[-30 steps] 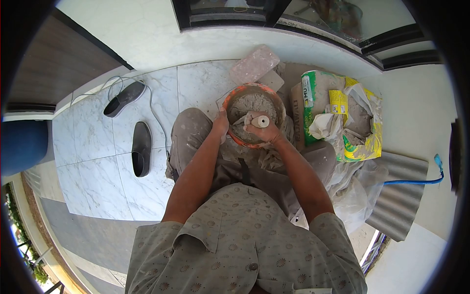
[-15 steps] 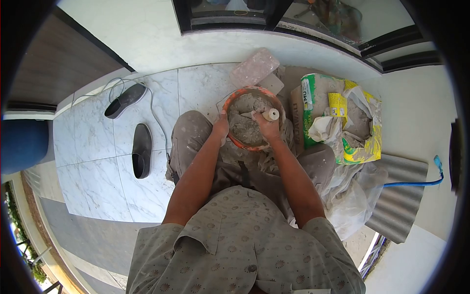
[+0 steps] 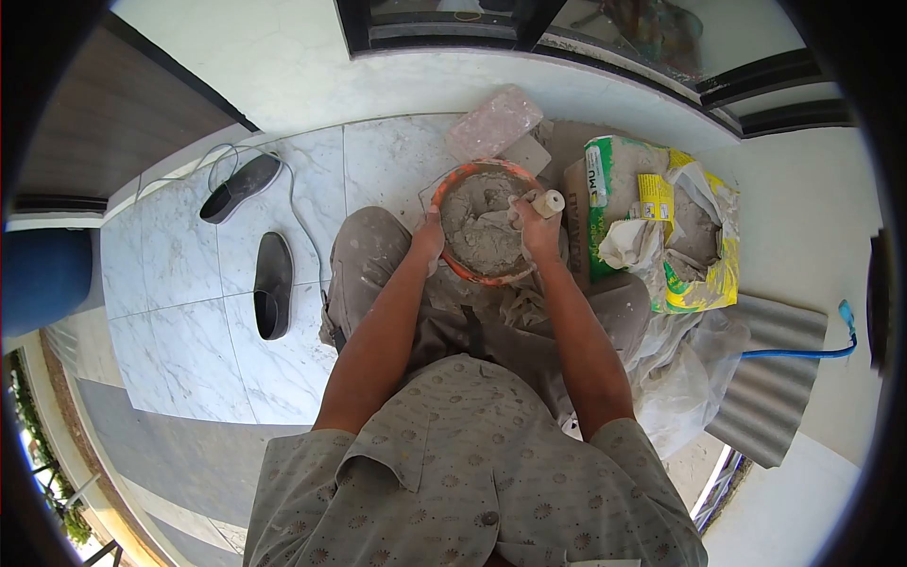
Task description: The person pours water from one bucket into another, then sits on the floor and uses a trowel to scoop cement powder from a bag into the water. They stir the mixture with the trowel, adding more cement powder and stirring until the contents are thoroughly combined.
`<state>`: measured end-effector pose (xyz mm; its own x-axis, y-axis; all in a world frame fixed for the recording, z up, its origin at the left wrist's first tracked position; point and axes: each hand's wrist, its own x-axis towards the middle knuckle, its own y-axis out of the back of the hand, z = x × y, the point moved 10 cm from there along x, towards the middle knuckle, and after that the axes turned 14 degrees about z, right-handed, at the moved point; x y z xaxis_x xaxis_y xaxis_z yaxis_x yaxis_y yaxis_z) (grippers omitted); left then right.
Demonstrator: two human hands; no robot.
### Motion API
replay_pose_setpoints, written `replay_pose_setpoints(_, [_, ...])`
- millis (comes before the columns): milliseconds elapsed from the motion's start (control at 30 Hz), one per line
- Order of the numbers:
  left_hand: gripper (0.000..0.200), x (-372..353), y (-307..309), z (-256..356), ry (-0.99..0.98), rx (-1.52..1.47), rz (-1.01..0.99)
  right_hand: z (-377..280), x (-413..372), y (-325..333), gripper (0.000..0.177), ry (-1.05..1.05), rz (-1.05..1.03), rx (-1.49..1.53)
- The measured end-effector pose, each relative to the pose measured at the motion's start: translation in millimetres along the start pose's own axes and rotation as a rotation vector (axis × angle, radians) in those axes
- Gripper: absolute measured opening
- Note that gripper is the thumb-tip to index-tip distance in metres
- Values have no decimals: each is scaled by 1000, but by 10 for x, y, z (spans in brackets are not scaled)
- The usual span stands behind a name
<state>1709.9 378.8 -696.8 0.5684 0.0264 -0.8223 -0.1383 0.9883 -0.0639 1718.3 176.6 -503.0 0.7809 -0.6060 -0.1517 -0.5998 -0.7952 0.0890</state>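
An orange-rimmed bucket [image 3: 460,174] stands between my knees, holding wet grey mortar [image 3: 477,227]. My left hand [image 3: 429,242] is closed on the bucket's left rim. In my right hand [image 3: 537,231], at the bucket's right side, is a trowel [image 3: 548,202] with a pale round handle whose end points up and to the right. The trowel's blade reaches toward the mortar and cannot be made out clearly under the grey paste.
An open green and yellow bag [image 3: 605,227] of grey powder stands right of the bucket. Behind are a dusty block [image 3: 494,123] and a wall. Two dark shoes [image 3: 273,283] and a cable [image 3: 300,219] lie left on marble tiles. Corrugated sheet [image 3: 770,378] lies right.
My right hand and the trowel have moved right, from over the mortar to the bucket's right rim. My left hand keeps its hold on the rim.
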Motion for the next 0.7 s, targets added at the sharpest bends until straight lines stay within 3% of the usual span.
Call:
replay_pose_setpoints(100, [77,-180,15,51,26,22,35,-555,-3,124,16,10,47,214])
replay_pose_setpoints(200, [75,76,36,-60,-17,18,23,-797,112,337,18,195,138,464])
replay_pose_setpoints(300, [71,138,1,-44,-55,-14,-2,-287,148,370,19,198,212,222])
replay_pose_setpoints(333, [71,29,3,6,-42,-14,5,39,175,366,18,113,234,182])
replay_pose_setpoints(467, [72,-7,9,30,-25,-14,6,192,174,130,14,-116,29,191])
replay_pose_setpoints(567, [72,-87,43,60,-6,22,58,-534,40,148,15,-28,47,496])
replay_pose_setpoints(700, [72,66,29,-37,-36,0,23,-627,31,389,18,173,170,312])
